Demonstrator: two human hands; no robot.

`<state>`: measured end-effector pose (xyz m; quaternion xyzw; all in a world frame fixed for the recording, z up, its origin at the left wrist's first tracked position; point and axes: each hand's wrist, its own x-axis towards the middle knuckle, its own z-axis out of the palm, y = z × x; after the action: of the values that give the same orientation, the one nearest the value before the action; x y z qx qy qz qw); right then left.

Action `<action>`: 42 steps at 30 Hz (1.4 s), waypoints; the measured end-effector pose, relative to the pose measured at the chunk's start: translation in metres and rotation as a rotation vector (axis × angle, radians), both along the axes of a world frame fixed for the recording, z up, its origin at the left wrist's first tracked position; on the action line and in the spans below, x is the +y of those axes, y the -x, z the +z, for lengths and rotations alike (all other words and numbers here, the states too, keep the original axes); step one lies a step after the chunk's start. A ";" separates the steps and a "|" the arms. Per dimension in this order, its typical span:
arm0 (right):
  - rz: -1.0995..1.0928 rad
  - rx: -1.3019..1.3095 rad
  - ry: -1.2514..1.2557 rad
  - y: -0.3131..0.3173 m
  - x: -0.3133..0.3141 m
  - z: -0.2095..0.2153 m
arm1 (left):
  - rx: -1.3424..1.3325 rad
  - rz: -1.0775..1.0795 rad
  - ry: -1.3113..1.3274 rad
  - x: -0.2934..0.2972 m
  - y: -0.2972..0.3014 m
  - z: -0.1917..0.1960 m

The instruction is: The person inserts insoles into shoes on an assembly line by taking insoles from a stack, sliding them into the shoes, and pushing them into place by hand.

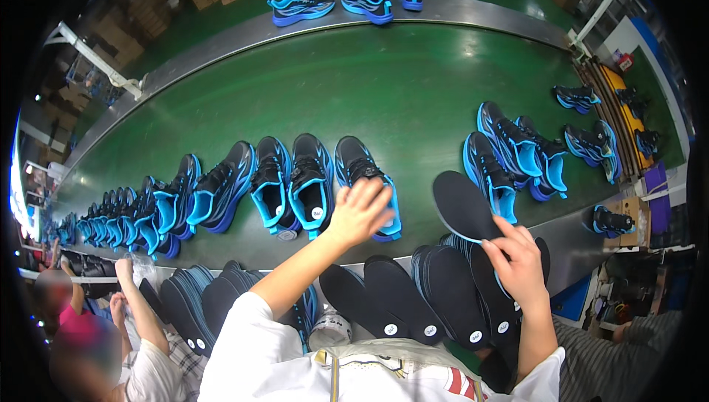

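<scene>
Green belting curves through the room, and on that belt (384, 92) the work centres on one black-and-blue shoe (362, 173), which lies at the belt's near edge with its opening facing up. The left hand (360, 211) rests on the shoe's near end, fingers together and curled over it, though whether they truly grip it I cannot tell. Just right of the shoe, the right hand (517, 261) pinches a dark insole (461, 205) between thumb and fingertips, holding it tilted above the belt's edge. To do this well, I would judge the shoe should be held steady and the insole led in toe first, flat, so it does not fold. Left of the shoe a row of shoes (221, 191) lies close-packed; to its right more pairs (517, 154) sit apart. Nearer than the shoe, below the belt's edge, stacked insoles (413, 291) fan out. Far left of it, another person's hands (122, 284) are at work.
</scene>
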<state>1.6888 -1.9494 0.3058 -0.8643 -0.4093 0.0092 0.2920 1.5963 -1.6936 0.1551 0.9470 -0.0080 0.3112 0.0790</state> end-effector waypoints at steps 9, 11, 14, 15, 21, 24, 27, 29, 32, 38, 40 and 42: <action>0.353 -0.148 0.125 0.021 0.052 -0.013 | 0.301 0.266 1.201 0.054 -0.040 -0.028; 0.373 -0.079 0.125 0.057 0.053 -0.032 | 0.287 0.186 1.477 0.064 -0.036 -0.044; 0.315 0.047 0.113 0.107 0.030 -0.083 | 0.375 0.155 1.517 0.054 -0.044 -0.028; 0.280 0.112 0.099 0.121 0.020 -0.105 | 0.365 0.156 1.487 0.051 -0.047 -0.027; 0.514 0.181 0.176 0.132 -0.018 -0.119 | 0.132 0.284 1.083 0.045 -0.041 -0.057; 0.106 0.102 0.103 0.116 -0.046 -0.089 | 0.182 0.279 1.207 0.041 -0.043 -0.051; -0.357 -0.006 0.361 0.118 -0.076 -0.074 | 0.112 0.295 1.119 0.029 -0.054 -0.042; -0.353 0.015 0.389 0.120 -0.097 -0.077 | 0.117 0.288 1.129 0.018 -0.067 -0.032; -0.284 0.020 0.356 0.117 -0.108 -0.072 | 0.126 0.280 1.118 0.017 -0.077 -0.032; -0.044 -0.141 0.068 0.059 -0.075 -0.010 | 0.138 0.254 1.064 0.017 -0.089 -0.040; 0.078 -0.180 0.101 0.026 -0.047 -0.004 | 0.203 0.231 1.217 0.008 -0.094 -0.032; 0.173 -0.238 0.194 -0.002 -0.017 -0.004 | 0.229 0.213 1.310 0.005 -0.102 -0.032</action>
<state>1.6909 -1.9660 0.3014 -0.8449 -0.5112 -0.0286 0.1549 1.6987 -1.6882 0.1231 0.7263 0.2840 0.1555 0.6063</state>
